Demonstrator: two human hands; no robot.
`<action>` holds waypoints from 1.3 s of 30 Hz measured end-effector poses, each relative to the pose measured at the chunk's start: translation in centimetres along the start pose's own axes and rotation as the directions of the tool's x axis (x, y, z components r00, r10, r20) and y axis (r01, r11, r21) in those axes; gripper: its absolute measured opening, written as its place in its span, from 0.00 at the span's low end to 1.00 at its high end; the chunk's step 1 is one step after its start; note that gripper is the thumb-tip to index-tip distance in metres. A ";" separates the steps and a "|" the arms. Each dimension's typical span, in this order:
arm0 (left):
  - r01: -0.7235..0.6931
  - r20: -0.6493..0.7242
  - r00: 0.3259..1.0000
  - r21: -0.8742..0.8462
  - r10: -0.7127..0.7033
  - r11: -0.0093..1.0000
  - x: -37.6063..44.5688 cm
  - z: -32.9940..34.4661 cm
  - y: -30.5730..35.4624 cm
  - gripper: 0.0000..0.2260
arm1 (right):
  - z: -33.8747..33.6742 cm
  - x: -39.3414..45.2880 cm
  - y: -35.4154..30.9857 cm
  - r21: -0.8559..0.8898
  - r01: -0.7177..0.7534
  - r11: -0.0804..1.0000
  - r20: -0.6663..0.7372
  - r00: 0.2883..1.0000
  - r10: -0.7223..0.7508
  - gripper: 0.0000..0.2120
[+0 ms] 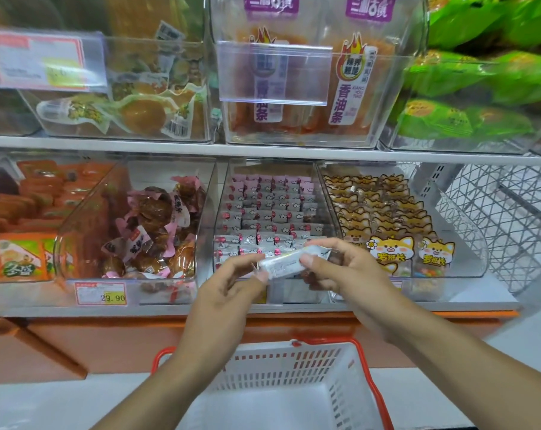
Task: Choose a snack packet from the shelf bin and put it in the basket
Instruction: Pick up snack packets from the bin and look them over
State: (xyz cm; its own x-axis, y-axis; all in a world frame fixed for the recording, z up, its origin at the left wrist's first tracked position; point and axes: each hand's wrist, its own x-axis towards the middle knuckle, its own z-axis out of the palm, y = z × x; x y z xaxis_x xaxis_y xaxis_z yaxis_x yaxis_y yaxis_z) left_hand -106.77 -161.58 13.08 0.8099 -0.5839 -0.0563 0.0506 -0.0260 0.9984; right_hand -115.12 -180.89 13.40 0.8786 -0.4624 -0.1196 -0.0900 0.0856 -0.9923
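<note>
- The snack packet (286, 261), small and silvery white, is held in the air between both hands, in front of the front wall of the clear bin (272, 212) on the lower shelf and above the basket
- The left hand (232, 293) pinches the packet's left end between thumb and fingertips; the right hand (343, 268) grips the right end, thumb on the near face and fingers curled over the top
- The bin behind the packet is filled with neat rows of small grey and pink packets (263, 218) of the same kind
- The basket (294, 386), white plastic with slotted walls and a red rim and handle, sits low beneath the forearms at the bottom edge of the view; no goods can be seen inside it
- On the lower shelf (77, 308), other clear bins hold brown snacks in pink wrappers (154, 231) to the left and cartoon-dog packets (387, 225) to the right; orange packets (21, 225) fill the far left bin
- A price tag (101, 293) reading 29.90 sits on the shelf's front edge at the left
- The upper shelf (263, 148) carries more clear bins: tall red packets (346, 88) in the middle, green bags (480, 88) at the right
- A white wire rack (505, 225) stands at the shelf's right end; the base below the shelf is orange and the floor is pale
</note>
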 end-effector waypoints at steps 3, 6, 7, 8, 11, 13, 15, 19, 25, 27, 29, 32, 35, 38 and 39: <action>-0.016 0.004 1.000 -0.026 0.016 1.000 -0.2 0.4 -0.2 0.14 | 0.4 -0.1 0.2 0.010 -0.039 0.999 0.005 0.999 0.039 0.20; 0.058 -0.016 0.998 -0.142 -0.060 0.988 0.2 0.2 -0.2 0.17 | 0.7 0.0 0.0 0.048 -0.071 0.996 -0.011 0.997 0.072 0.25; 0.111 -0.020 0.993 -0.213 -0.117 0.971 0.4 0.1 -0.1 0.18 | 0.5 0.2 0.0 0.090 -0.083 0.993 -0.030 0.996 0.086 0.27; 0.168 -0.018 0.984 -0.283 -0.180 0.944 0.5 -0.1 -0.1 0.18 | 0.4 0.2 -0.1 0.127 -0.093 0.988 -0.038 0.994 0.098 0.26; 0.340 0.041 0.929 -0.489 -0.368 0.804 0.9 -0.2 0.1 0.17 | 0.0 -0.1 -0.5 0.015 -0.017 1.000 0.047 0.999 0.016 0.15; 0.404 0.087 0.897 -0.558 -0.433 0.725 0.9 -0.3 0.1 0.20 | 0.0 -0.5 -0.7 -0.125 0.100 0.987 0.148 0.986 -0.082 0.27; 0.431 0.115 0.887 -0.552 -0.446 0.714 0.9 -0.2 0.1 0.25 | 0.3 -0.8 -0.8 -0.179 0.191 0.965 0.194 0.969 -0.155 0.28; 0.443 0.096 0.880 -0.520 -0.465 0.731 0.7 0.2 0.1 0.28 | 0.6 -1.1 -0.9 -0.187 0.215 0.959 0.275 0.948 -0.159 0.28; 0.485 0.129 0.862 -0.497 -0.491 0.720 0.8 0.1 -0.3 0.27 | 1.2 -1.4 -0.5 -0.059 0.131 0.990 0.216 0.970 -0.115 0.16; 0.468 0.138 0.877 -0.462 -0.460 0.753 0.8 0.2 -0.5 0.26 | 1.3 -1.1 -0.4 0.003 0.089 0.996 0.174 0.981 -0.088 0.15; 0.410 0.121 0.909 -0.434 -0.399 0.802 0.8 0.3 -0.7 0.25 | 1.3 -0.8 -0.3 0.067 0.025 0.997 0.111 0.993 -0.032 0.14; 0.308 0.074 0.949 -0.445 -0.308 0.841 0.9 0.4 -0.5 0.18 | 1.1 -0.3 -0.2 0.121 -0.048 0.992 0.039 0.998 0.043 0.11; 0.265 0.078 0.963 -0.459 -0.258 0.848 1.0 0.3 -0.6 0.14 | 1.0 -0.2 -0.2 0.165 -0.077 0.983 0.005 0.997 0.077 0.07; 0.253 0.060 0.965 -0.461 -0.255 0.851 1.2 0.4 -0.9 0.13 | 0.9 -0.1 -0.1 0.232 -0.105 0.967 -0.024 0.993 0.113 0.05; 0.252 0.053 0.965 -0.457 -0.257 0.853 1.2 0.5 -1.0 0.15 | 0.8 0.0 -0.2 0.256 -0.112 0.960 -0.026 0.992 0.123 0.06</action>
State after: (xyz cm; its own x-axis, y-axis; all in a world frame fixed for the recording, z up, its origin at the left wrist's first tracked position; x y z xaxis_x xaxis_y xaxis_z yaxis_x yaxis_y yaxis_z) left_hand -106.10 -162.67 12.02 0.7377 -0.5997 -0.3102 0.5142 0.2013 0.8337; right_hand -114.76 -180.23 13.58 0.8482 -0.4715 -0.2412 -0.0645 0.3600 -0.9307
